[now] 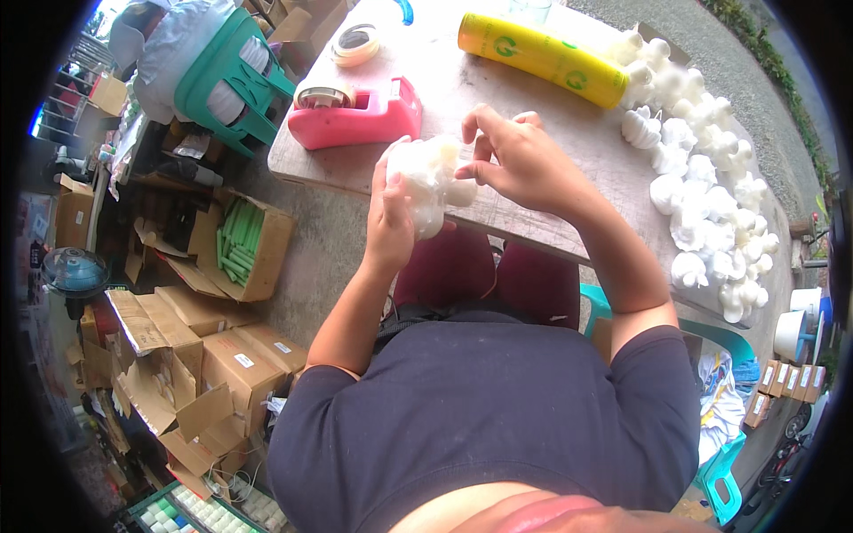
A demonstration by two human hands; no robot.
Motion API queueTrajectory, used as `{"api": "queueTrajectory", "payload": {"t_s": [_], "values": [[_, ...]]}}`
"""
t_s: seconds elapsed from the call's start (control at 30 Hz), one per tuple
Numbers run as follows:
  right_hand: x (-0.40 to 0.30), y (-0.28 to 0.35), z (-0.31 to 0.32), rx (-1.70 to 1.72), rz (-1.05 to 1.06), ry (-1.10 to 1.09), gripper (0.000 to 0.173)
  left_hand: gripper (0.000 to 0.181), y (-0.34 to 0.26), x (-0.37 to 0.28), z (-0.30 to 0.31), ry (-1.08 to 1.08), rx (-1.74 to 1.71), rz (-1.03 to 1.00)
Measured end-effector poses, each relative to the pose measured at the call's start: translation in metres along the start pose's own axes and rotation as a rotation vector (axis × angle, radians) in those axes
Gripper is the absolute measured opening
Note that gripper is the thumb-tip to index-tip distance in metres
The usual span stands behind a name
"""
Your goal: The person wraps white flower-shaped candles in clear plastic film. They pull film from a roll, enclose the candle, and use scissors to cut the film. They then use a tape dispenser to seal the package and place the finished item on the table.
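My left hand point(393, 213) holds a whitish, bulbous bundle point(426, 190) near the table's front edge; clear film shines on its surface. Close at its right side is my right hand point(510, 156), thumb and index finger bent towards it; whether they touch it or pinch anything cannot be told. Just beyond the bundle stands a pink tape dispenser point(356, 120) with a roll of tape point(325, 96) on it. A yellow roll of film point(543, 60) with green print lies farther back. Many white and cream knobbly bundles point(706, 193) are heaped along the table's right side.
More tape rolls point(355, 45) lie on the wooden table point(440, 80) at the back left. Green plastic chairs point(226, 80) hold wrapped goods. On the floor at left are cardboard boxes point(240, 363), one with green sticks point(241, 240), and a fan point(74, 270). Another green chair point(723, 486) is at right.
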State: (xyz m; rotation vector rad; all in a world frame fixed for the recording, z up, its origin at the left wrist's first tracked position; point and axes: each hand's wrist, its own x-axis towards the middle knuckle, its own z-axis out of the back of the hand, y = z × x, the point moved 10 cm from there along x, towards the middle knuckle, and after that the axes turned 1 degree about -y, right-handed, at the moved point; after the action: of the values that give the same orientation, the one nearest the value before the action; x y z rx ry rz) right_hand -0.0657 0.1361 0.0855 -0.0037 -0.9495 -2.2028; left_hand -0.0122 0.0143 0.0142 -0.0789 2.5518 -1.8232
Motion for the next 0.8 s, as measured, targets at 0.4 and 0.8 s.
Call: {"api": "queueTrajectory", "payload": {"t_s": [0.4,0.8], "values": [[-0.010,-0.033,-0.094,1.075,-0.477,0.262,0.055,0.054,0.029,-0.010,-0.006,0.150,-0.608,0.249],[0.144,-0.029,-0.077,-0.019,0.016,-0.013,0.041,0.046,0.060,-0.044,0.006,0.037,-0.564,0.417]]}}
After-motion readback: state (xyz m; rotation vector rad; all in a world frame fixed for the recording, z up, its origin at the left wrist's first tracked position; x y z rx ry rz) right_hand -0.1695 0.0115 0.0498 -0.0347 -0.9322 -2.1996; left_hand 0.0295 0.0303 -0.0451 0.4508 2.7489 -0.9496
